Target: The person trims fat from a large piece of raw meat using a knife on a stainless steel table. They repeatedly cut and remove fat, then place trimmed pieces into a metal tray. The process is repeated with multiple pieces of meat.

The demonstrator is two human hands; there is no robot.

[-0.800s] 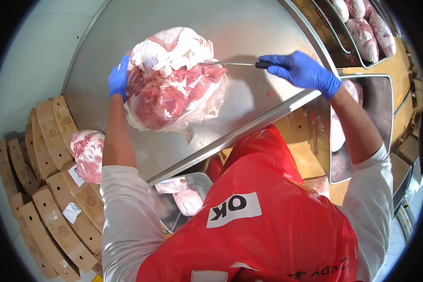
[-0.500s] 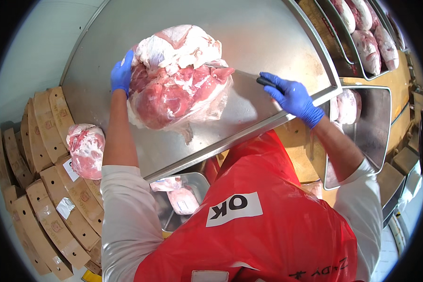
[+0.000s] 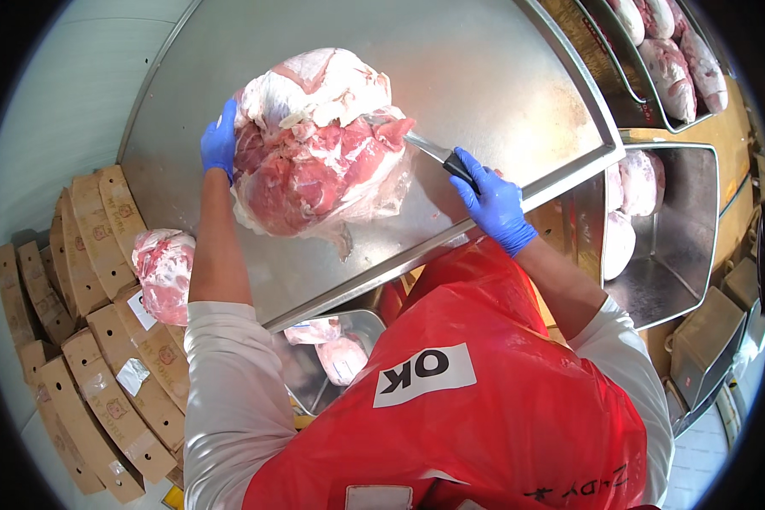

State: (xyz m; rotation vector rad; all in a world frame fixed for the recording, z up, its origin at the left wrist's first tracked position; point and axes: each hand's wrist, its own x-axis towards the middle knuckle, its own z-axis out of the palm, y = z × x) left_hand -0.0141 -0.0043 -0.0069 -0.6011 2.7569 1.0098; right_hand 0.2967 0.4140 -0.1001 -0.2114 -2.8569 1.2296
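A large cut of raw meat [image 3: 302,183], red with white fat on its upper side, lies on the steel tray-like table [image 3: 476,51]. My left hand [image 3: 219,144], in a blue glove, grips its left edge, with the fingertips partly hidden behind the meat. The blue-gloved right hand [image 3: 493,204] is closed round the black handle of a knife [image 3: 457,167]. The knife's blade points left, and its front end meets the meat's right edge; whether the tip is inside or behind it I cannot tell.
Flattened cardboard boxes [image 3: 115,416] are stacked at the left, with another piece of meat [image 3: 163,276] on them. Metal bins with meat stand at the right [image 3: 684,238], at the far right [image 3: 637,106] and below the table [image 3: 370,327]. A raised rim [image 3: 569,174] edges the table.
My right hand has moved left with the knife, bringing its blade to the meat's right edge. The left hand keeps its hold, and the meat has hardly shifted.
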